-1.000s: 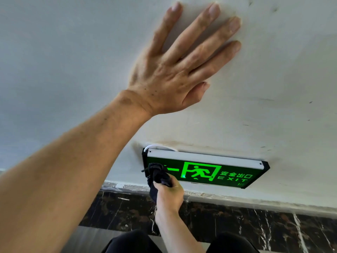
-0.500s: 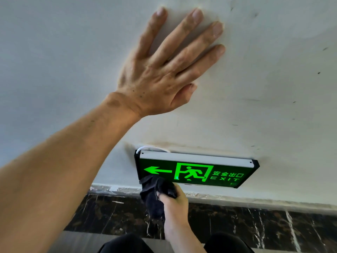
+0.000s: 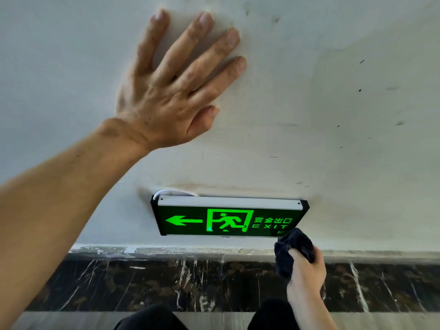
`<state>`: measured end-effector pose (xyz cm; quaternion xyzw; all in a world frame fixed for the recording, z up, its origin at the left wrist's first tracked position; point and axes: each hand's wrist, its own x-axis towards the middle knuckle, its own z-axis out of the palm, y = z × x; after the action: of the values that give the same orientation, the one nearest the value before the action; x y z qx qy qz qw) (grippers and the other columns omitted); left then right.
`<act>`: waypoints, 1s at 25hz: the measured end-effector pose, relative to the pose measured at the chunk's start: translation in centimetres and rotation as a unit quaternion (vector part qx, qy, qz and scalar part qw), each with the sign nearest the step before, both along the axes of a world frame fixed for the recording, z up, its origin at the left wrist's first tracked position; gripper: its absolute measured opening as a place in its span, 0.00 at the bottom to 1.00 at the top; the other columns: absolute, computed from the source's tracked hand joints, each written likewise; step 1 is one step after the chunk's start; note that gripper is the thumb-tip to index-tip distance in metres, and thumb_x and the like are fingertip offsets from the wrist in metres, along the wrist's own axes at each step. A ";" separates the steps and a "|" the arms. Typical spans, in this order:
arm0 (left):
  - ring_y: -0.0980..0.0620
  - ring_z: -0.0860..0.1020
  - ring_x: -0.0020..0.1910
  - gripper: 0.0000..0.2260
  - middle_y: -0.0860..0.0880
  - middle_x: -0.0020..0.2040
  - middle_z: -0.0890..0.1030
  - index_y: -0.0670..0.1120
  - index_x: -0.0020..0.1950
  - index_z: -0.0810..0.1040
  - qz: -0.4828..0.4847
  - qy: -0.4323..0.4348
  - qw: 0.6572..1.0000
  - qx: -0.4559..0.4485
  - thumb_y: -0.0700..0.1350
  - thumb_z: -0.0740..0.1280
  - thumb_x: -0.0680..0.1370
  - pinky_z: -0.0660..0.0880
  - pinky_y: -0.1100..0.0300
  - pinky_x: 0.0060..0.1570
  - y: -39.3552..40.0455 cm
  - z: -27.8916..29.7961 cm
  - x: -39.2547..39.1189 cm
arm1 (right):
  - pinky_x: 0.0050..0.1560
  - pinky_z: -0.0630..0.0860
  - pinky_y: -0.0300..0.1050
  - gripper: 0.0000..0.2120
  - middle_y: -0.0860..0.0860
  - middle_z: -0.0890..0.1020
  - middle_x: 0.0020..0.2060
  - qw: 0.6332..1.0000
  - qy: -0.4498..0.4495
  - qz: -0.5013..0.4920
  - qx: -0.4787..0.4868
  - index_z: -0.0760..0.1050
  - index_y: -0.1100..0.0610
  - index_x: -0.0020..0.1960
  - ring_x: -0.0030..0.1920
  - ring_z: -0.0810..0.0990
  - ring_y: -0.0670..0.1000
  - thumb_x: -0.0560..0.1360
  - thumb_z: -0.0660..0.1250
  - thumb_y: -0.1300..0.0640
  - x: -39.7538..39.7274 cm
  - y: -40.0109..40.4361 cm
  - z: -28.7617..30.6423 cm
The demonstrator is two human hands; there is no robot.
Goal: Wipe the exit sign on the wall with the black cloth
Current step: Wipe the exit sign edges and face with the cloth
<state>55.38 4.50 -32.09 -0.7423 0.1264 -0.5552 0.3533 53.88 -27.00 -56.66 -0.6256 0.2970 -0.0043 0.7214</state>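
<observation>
my left hand (image 3: 171,91) is flat against the white wall (image 3: 333,103), fingers spread wide and gripping nothing, well above the exit sign (image 3: 228,219). the exit sign sits low on that wall, just above the dark marble skirting (image 3: 166,284), glowing green with an arrow, a running figure and the word exit. a thin white cable (image 3: 171,192) loops out from behind the sign's top left corner. my right hand (image 3: 307,270) is closed tight around the black cloth (image 3: 291,248), bunched into a wad. that wad is right at the sign's lower right corner, its top edge overlapping the corner from here; whether it's actually pressing on the face i can't tell. most of the cloth hangs just below the sign, in front of the pale strip above the skirting. the wall above the sign shows small dark marks and scuffs. my knees, in dark trousers (image 3: 152,317), poke in below the skirting, under the sign.
</observation>
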 end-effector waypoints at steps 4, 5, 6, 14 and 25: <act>0.36 0.64 0.75 0.29 0.44 0.78 0.66 0.45 0.80 0.65 0.005 -0.007 1.000 0.000 0.53 0.60 0.80 0.59 0.31 0.70 0.2 -0.2 0.0 | 0.48 0.76 0.50 0.19 0.45 0.81 0.44 0.999 -0.009 0.030 0.007 0.79 0.43 0.41 0.48 0.79 0.52 0.69 0.71 0.69 -0.2 2.5 -0.7; 0.36 0.64 0.75 0.29 0.44 0.78 0.66 0.46 0.80 0.64 0.004 -0.006 1.000 0.000 0.53 0.59 0.80 0.59 0.31 0.70 0.1 -0.2 0.1 | 0.47 0.76 0.48 0.19 0.46 0.82 0.43 0.999 -0.007 0.039 0.010 0.80 0.43 0.40 0.48 0.80 0.53 0.68 0.71 0.69 -0.4 3.2 -1.1; 0.36 0.64 0.75 0.29 0.44 0.78 0.65 0.46 0.80 0.64 0.003 -0.003 1.000 0.000 0.53 0.59 0.80 0.59 0.31 0.70 0.1 -0.3 0.1 | 0.47 0.77 0.49 0.19 0.47 0.83 0.43 0.999 -0.004 0.048 0.014 0.81 0.43 0.40 0.48 0.80 0.55 0.68 0.71 0.69 -0.7 3.9 -1.4; 0.38 0.61 0.76 0.29 0.45 0.78 0.64 0.47 0.81 0.63 -0.013 0.008 1.000 -0.022 0.53 0.60 0.80 0.51 0.37 0.75 0.2 -0.3 0.2 | 0.47 0.77 0.49 0.20 0.47 0.84 0.42 0.993 0.020 0.114 0.008 0.81 0.39 0.41 0.48 0.81 0.53 0.68 0.72 0.67 -3.7 10.5 -2.3; 0.39 0.67 0.73 0.28 0.46 0.75 0.71 0.48 0.78 0.67 -0.017 0.018 0.999 -0.026 0.52 0.62 0.79 0.60 0.34 0.70 -0.2 0.0 -0.2 | 0.38 0.76 0.38 0.17 0.36 0.84 0.32 0.956 0.047 0.290 0.010 0.82 0.39 0.37 0.40 0.82 0.43 0.66 0.74 0.64 -8.7 20.7 -0.9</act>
<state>55.17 4.32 -32.07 -0.7588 0.1310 -0.5504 0.3225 45.17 -6.31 -57.58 -0.6774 0.1361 0.2371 0.6829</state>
